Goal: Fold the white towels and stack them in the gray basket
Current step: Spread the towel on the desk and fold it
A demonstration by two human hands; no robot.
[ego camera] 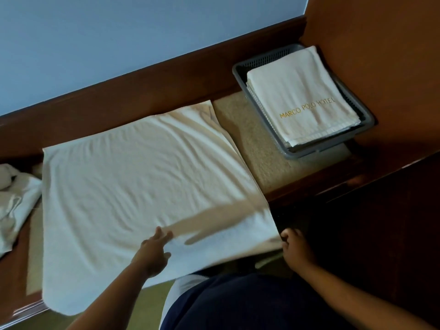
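Dark blue clothing (238, 306) is seen lowest in view, between the forearms. Just above it, the near right corner of the spread towel (142, 182) is held by the curled fingers of the right hand (292, 246). The left hand (154, 248) is laid on the towel's front edge, fingers straight, gripping nothing. The towel is spread flat over the beige cushion (250, 144). Folded towels (300, 98) are stacked in the gray basket (240, 67) at the far right; crumpled towels (14, 198) are heaped at the left.
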